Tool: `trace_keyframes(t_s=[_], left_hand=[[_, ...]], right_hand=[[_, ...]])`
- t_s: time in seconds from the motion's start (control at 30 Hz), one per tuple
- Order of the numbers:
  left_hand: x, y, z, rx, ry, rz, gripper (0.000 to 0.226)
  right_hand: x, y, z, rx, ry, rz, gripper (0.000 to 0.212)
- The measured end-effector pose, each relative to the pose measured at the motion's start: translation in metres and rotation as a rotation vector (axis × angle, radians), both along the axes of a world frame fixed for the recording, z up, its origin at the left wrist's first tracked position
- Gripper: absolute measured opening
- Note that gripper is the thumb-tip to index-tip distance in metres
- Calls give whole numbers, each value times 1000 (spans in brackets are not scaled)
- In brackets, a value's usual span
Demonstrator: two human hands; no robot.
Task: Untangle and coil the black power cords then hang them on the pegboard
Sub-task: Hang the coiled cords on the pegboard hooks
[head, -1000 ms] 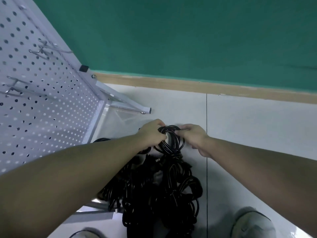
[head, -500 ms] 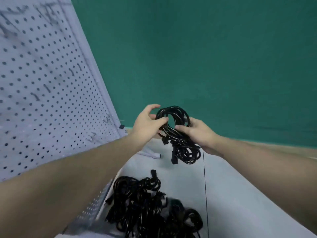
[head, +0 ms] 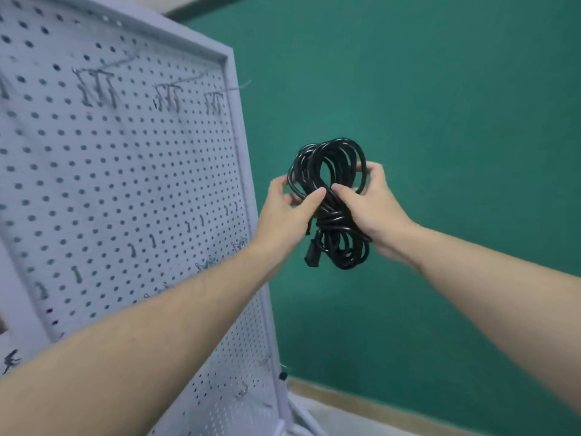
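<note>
Coiled black power cord [head: 330,202] mid-frame, gripped by both hands: left hand [head: 289,215] pinches the waist, right hand [head: 374,206] wraps the bundle (plug end dangles below). Pegboard [head: 125,184] fills left of frame, metal hooks [head: 97,86] upper left, green wall [head: 440,121] behind.

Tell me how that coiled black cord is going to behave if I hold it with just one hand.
Likely floppy: the coiled black cord sags into uneven loops above and below where the left hand and right hand grip it. The wrap around its middle probably keeps the bundle together. The loose plug end would likely dangle and swing.
</note>
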State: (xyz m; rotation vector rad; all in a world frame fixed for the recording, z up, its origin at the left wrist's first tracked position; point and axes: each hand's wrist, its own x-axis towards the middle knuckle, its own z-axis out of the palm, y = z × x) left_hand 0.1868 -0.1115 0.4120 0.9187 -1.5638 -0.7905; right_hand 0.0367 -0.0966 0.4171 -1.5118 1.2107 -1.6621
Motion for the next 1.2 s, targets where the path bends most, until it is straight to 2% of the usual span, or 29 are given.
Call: trace_keyframes(t_s=[0.1, 0.23, 0.37, 0.53, 0.73, 0.8, 0.87, 0.9, 1.0, 1.1, 1.2], left_hand=[[2, -6, 47, -146, 71, 74, 46], [3, -25, 93, -316, 169, 124, 50], [7, -48, 118, -394, 228, 190, 53], [21, -75, 130, -390, 304, 287, 46], [43, -94, 132, -323, 366, 377, 49], [47, -95, 123, -274, 366, 388, 54], [52, -93, 113, -251, 351, 389, 50], [54, -91, 108, -243, 336, 390, 47], [56, -84, 100, -225, 213, 456, 48], [50, -65, 75, -313, -19, 540, 57], [35, -35, 24, -381, -175, 403, 60]], right_hand=[[13, -14, 46, -127, 37, -7, 33], [27, -38, 95, -237, 59, 16, 62], [37, -63, 131, -257, 114, 12, 72], [59, -100, 153, -196, 177, 49, 80], [87, -123, 157, -80, 251, 112, 95], [91, -127, 151, -22, 288, 122, 85], [90, -120, 140, 10, 295, 152, 56], [88, -117, 133, 21, 290, 165, 50], [76, -106, 107, 11, 321, 108, 68], [63, -88, 75, 44, 347, 89, 64], [47, -66, 35, 112, 393, 78, 54]])
